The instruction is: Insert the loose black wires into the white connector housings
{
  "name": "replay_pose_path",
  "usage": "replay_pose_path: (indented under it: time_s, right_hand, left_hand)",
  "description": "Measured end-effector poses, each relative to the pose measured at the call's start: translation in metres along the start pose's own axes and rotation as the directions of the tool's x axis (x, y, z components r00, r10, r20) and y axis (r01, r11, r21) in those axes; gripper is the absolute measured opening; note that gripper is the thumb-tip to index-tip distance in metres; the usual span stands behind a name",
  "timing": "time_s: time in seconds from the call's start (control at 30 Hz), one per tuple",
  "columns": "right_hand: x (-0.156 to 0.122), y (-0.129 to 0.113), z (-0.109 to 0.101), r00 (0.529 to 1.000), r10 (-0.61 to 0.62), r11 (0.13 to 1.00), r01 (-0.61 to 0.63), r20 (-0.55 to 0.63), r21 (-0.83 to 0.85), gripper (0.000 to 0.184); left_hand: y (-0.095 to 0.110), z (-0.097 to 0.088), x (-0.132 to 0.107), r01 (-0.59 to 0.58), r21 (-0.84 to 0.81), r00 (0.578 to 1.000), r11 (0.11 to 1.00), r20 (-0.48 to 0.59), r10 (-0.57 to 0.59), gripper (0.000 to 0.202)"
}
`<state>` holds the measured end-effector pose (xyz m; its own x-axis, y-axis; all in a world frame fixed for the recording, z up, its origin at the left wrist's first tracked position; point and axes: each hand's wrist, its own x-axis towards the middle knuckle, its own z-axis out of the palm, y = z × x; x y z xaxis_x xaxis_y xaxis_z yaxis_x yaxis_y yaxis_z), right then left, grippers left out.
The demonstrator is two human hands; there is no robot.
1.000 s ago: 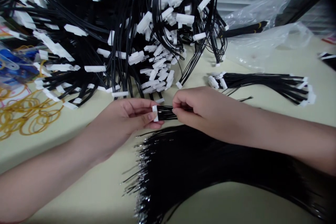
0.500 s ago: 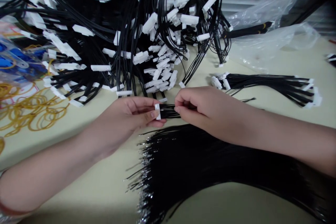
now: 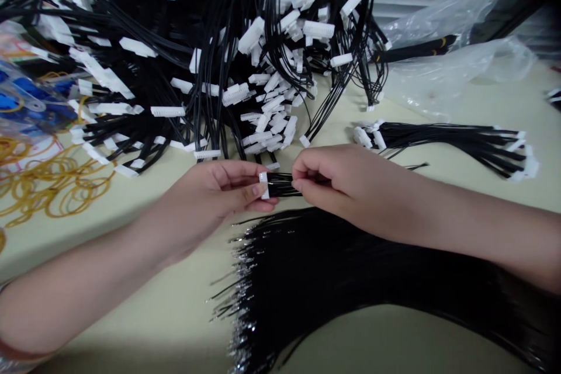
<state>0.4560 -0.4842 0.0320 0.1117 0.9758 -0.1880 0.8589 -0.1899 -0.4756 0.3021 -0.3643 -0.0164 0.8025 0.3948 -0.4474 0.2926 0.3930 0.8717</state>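
My left hand point(image 3: 219, 193) pinches a small white connector point(image 3: 263, 184) between thumb and fingers. Black wires point(image 3: 283, 185) run from that connector to my right hand point(image 3: 342, 178), whose fingertips are closed on them. Both hands hover just above the pale table point(image 3: 144, 298), over the tip ends of a big sheaf of loose black wires point(image 3: 333, 280) with bare metal terminals.
A tall heap of finished black harnesses with white connectors point(image 3: 210, 52) fills the back left. A small bundle of harnesses point(image 3: 442, 140) lies at the right, clear plastic bags point(image 3: 447, 64) behind it. Yellow rubber bands point(image 3: 48, 181) are scattered at the left.
The hands have kept their grip on connector and wires; the view has shifted slightly, so everything sits a little further right in the frame.
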Motion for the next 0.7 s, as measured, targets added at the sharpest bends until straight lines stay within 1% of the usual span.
replay_pose_path:
  time_s: [0.23, 0.33, 0.47, 0.5, 0.57, 0.63, 0.67, 0.7]
  right_hand:
    - [0.004, 0.000, 0.004, 1.000, 0.016, 1.000, -0.016, -0.007, 0.011, 0.019]
    - [0.006, 0.002, 0.009, 1.000, 0.004, 1.000, -0.004, -0.010, 0.015, 0.019]
    - [0.005, 0.003, 0.010, 1.000, -0.017, 1.000, 0.017, -0.013, -0.008, 0.015]
    - [0.004, 0.003, 0.009, 0.999, -0.041, 0.999, 0.040, -0.034, -0.037, 0.016]
    - [0.000, 0.002, 0.007, 0.984, -0.136, 0.984, 0.121, -0.113, -0.130, 0.015]
    - [-0.006, -0.002, 0.007, 0.949, -0.261, 0.950, 0.221, -0.176, -0.219, 0.013]
    - [-0.008, -0.004, 0.008, 0.932, -0.315, 0.934, 0.271, -0.177, -0.232, 0.012]
    - [-0.010, -0.007, 0.010, 0.923, -0.354, 0.922, 0.318, -0.149, -0.219, 0.010]
  left_hand:
    - [-0.001, 0.000, 0.000, 0.001, 0.053, 1.000, 0.999, 0.000, -0.001, 0.026]
    - [-0.002, 0.000, -0.001, 0.009, 0.081, 1.000, 0.997, -0.009, -0.009, 0.026]
    - [-0.003, 0.002, -0.001, -0.008, 0.113, 1.000, 0.994, -0.020, 0.011, 0.025]
    - [-0.003, 0.003, -0.002, -0.011, 0.111, 1.000, 0.994, -0.024, 0.014, 0.025]
    - [-0.003, 0.004, -0.002, -0.016, 0.104, 0.999, 0.994, -0.027, 0.019, 0.025]
    - [-0.002, 0.004, -0.002, -0.016, 0.089, 1.000, 0.996, -0.016, 0.017, 0.026]
    - [-0.002, 0.004, -0.002, -0.015, 0.070, 1.000, 0.997, -0.007, 0.016, 0.026]
    - [-0.001, 0.003, -0.001, -0.011, 0.047, 1.000, 0.999, 0.003, 0.011, 0.026]
